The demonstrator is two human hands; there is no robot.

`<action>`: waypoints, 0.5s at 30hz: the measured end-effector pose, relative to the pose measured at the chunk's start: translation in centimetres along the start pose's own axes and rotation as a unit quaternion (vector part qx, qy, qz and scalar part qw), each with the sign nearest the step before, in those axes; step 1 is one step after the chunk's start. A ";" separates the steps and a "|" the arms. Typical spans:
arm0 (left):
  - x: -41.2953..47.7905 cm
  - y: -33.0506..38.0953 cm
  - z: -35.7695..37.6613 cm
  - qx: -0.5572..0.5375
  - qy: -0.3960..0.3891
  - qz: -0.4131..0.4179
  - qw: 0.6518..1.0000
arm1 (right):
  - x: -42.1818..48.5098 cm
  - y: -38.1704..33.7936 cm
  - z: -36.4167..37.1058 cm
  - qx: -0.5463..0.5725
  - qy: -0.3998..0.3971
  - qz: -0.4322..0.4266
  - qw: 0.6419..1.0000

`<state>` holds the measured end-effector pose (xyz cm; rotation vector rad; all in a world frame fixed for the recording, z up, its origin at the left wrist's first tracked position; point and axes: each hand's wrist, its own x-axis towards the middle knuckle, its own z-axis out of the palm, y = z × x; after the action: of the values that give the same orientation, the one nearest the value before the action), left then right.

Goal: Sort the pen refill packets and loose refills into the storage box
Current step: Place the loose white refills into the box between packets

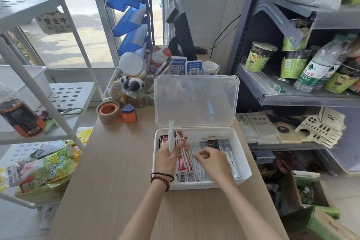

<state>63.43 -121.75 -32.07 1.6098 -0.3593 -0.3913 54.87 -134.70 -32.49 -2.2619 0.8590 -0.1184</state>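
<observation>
A white storage box (242,173) stands on the wooden table with its clear lid (196,101) tipped up behind it. Red refill packets (185,169) lie in its left part, dark packets (213,143) at the back right, and loose white refills (196,163) in the middle. My left hand (168,159) hovers over the box's left end and grips a bundle of loose white refills (171,134) that points upward. My right hand (213,161) is over the middle of the box, fingers curled, its fingertips at the loose refills there.
A tape dispenser (115,112) sits on the table (116,181) left of the lid. Behind it is a clear bin of toys (126,85), QR stands and a mug. Metal shelves (292,93) with cup noodles and bottles rise on the right; a white rack (64,103) and snack bags stand left.
</observation>
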 end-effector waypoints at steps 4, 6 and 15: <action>0.1 -0.1 0.0 -0.019 0.000 -0.013 1.000 | -0.4 -0.8 -0.7 0.131 -0.062 -0.088 0.985; 0.1 -0.1 0.0 -0.023 -0.003 -0.015 1.000 | -0.4 -0.7 -0.7 0.144 -0.073 -0.095 0.982; -0.5 0.2 0.1 0.034 -0.041 -0.010 0.999 | -0.7 -0.7 -1.0 0.127 -0.075 -0.064 0.987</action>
<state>62.96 -121.68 -31.90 1.6686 -0.4239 -0.4649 54.34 -134.49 -31.21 -2.0559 0.5857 -0.1081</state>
